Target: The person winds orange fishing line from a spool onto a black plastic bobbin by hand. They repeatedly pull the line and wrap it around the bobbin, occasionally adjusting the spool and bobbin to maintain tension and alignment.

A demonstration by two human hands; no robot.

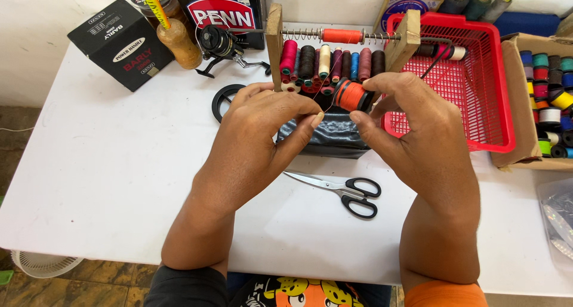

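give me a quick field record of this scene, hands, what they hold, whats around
left hand: pinches near the orange thread spool, fingertips by the thread end
right hand: holds the orange thread spool
behind hands: wooden spool rack with a row of coloured spools, another orange spool on its top rod
near edge: black-handled scissors, lying shut on the white table
right side: red plastic basket, cardboard box of spools
back left: black box, fishing reel

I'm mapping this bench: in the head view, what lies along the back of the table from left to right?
Black box → brown bottle → fishing reel → wooden thread rack → red basket → cardboard box of spools.
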